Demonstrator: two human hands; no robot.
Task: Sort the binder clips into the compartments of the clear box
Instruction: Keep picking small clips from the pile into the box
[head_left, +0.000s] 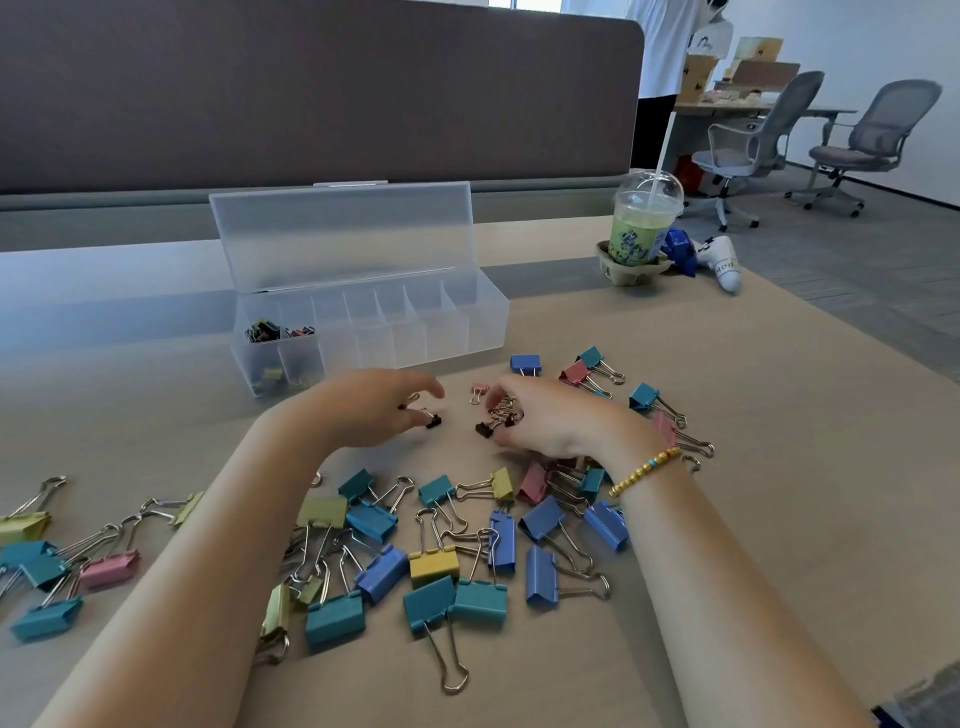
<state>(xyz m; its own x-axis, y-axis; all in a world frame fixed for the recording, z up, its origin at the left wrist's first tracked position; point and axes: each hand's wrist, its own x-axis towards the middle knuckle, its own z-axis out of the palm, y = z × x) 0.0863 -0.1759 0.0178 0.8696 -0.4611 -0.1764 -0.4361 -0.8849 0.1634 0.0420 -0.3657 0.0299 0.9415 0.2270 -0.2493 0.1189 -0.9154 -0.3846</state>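
Both hands work over the tan table top (701, 364), just in front of the clear box (374, 332). The left hand (363, 410) has its fingers curled downward, thumb and forefinger pinching the wire handle of a small black binder clip (432, 419) that rests on the table. The right hand (545, 415), a yellow bead bracelet (644, 470) on its wrist, is curled around a small bunch of tiny dark clips (501, 413), with one black clip (484, 429) at its fingertips against the table. A tiny pink clip (479, 391) lies just beside the right fingers. The box stands with its lid up; its two leftmost compartments hold small clips. Large blue, teal, yellow and pink binder clips (441, 561) are scattered between and around the forearms. An iced green drink (641, 228) stands far right.
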